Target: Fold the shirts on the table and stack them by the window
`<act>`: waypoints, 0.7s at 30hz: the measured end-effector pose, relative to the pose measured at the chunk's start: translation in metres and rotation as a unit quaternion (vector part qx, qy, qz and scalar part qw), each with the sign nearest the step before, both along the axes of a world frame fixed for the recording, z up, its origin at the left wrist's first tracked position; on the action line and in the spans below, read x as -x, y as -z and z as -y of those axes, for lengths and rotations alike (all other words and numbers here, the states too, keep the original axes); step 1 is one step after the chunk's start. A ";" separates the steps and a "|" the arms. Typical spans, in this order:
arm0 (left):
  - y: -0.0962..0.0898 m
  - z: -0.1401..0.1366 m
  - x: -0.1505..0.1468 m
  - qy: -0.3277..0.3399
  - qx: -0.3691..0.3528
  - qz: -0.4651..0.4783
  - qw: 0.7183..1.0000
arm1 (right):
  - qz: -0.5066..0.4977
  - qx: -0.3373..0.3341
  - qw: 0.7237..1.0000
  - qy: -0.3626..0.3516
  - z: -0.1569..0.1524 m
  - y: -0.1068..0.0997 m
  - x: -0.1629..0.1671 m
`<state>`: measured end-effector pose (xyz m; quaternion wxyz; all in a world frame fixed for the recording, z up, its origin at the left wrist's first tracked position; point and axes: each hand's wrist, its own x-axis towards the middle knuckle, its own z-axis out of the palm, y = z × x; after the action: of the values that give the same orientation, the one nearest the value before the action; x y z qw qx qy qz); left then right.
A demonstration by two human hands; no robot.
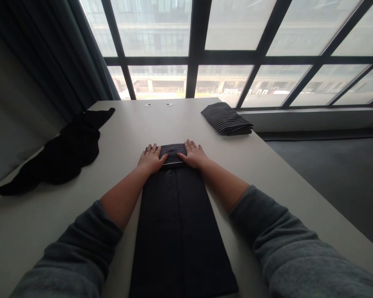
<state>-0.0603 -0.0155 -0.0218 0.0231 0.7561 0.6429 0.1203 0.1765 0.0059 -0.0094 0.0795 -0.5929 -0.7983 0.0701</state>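
A dark pair of trousers [177, 231] lies lengthwise on the white table, running from its middle toward my body. At its far end the cloth is turned over, showing a greyish striped lining band [173, 153] with a thin white line along its near edge. My left hand [151, 159] rests flat on the left end of this band, fingers spread and pointing away from me. On the right end lies my right hand [194, 155], also flat with its fingers apart. Between the two thumbs the band stays visible. The near end of the cloth runs out of view.
A folded black garment with white stripes [226, 119] sits near the table's far right edge. Crumpled black clothing [65, 153] lies along the left side by a dark curtain [59, 54]. Two round cable holes mark the far end of the table [127, 120], below large windows.
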 end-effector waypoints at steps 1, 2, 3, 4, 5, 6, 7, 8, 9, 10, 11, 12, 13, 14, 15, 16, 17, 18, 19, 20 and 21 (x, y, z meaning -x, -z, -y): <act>0.001 -0.001 0.002 -0.002 -0.005 0.018 1.000 | -0.003 -0.001 1.000 0.007 0.000 0.000 0.000; 0.001 -0.002 0.003 0.002 -0.013 0.035 0.999 | -0.005 -0.005 1.000 0.008 0.000 0.000 0.000; 0.001 -0.003 0.006 0.009 -0.021 0.052 0.998 | -0.007 -0.014 1.000 0.005 0.001 0.000 -0.001; 0.002 -0.002 0.008 0.015 -0.029 0.071 0.997 | -0.011 -0.026 1.000 -0.001 0.003 0.000 -0.002; 0.002 0.001 0.012 0.020 -0.037 0.093 0.995 | -0.018 -0.039 0.999 -0.008 0.007 0.000 -0.005; 0.002 0.006 0.016 0.026 -0.043 0.117 0.992 | -0.027 -0.052 0.998 -0.017 0.013 0.000 -0.008; 0.003 0.014 0.021 0.036 -0.046 0.141 0.988 | -0.040 -0.061 0.997 -0.026 0.020 0.000 -0.013; 0.005 0.023 0.027 0.049 -0.049 0.166 0.984 | -0.054 -0.067 0.996 -0.036 0.030 0.001 -0.018; 0.007 0.035 0.033 0.066 -0.049 0.185 0.979 | -0.069 -0.072 0.994 -0.050 0.042 0.002 -0.024; 0.009 0.049 0.040 0.084 -0.047 0.193 0.976 | -0.082 -0.078 0.991 -0.069 0.056 0.003 -0.031; 0.012 0.066 0.045 0.104 -0.044 0.194 0.974 | -0.093 -0.085 0.987 -0.096 0.071 0.004 -0.037; 0.014 0.084 0.051 0.122 -0.041 0.190 0.973 | -0.101 -0.091 0.982 -0.128 0.088 0.006 -0.043; 0.015 0.103 0.056 0.139 -0.039 0.181 0.973 | -0.107 -0.095 0.976 -0.162 0.107 0.007 -0.050; 0.016 0.124 0.060 0.158 -0.035 0.171 0.972 | -0.112 -0.094 0.970 -0.195 0.126 0.007 -0.056; 0.015 0.145 0.063 0.180 -0.029 0.161 0.970 | -0.116 -0.087 0.963 -0.226 0.145 0.007 -0.061; 0.014 0.166 0.066 0.205 -0.022 0.150 0.967 | -0.120 -0.076 0.957 -0.254 0.165 0.006 -0.067; 0.011 0.187 0.068 0.232 -0.014 0.141 0.962 | -0.122 -0.063 0.951 -0.279 0.185 0.004 -0.072; 0.009 0.208 0.070 0.259 -0.004 0.132 0.957 | -0.124 -0.048 0.945 -0.298 0.205 0.002 -0.077; 0.007 0.229 0.072 0.288 0.007 0.125 0.949 | -0.124 -0.031 0.941 -0.313 0.224 0.001 -0.081; 0.006 0.248 0.074 0.316 0.021 0.118 0.941 | -0.123 -0.013 0.938 -0.325 0.243 -0.001 -0.086; 0.006 0.266 0.075 0.338 0.034 0.111 0.934 | -0.121 0.005 0.935 -0.334 0.261 -0.001 -0.090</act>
<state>-0.1357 -0.2816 -0.0277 0.1597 0.9091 0.3469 0.1666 0.2664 -0.2548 -0.0082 0.1442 -0.2792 -0.9343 0.1682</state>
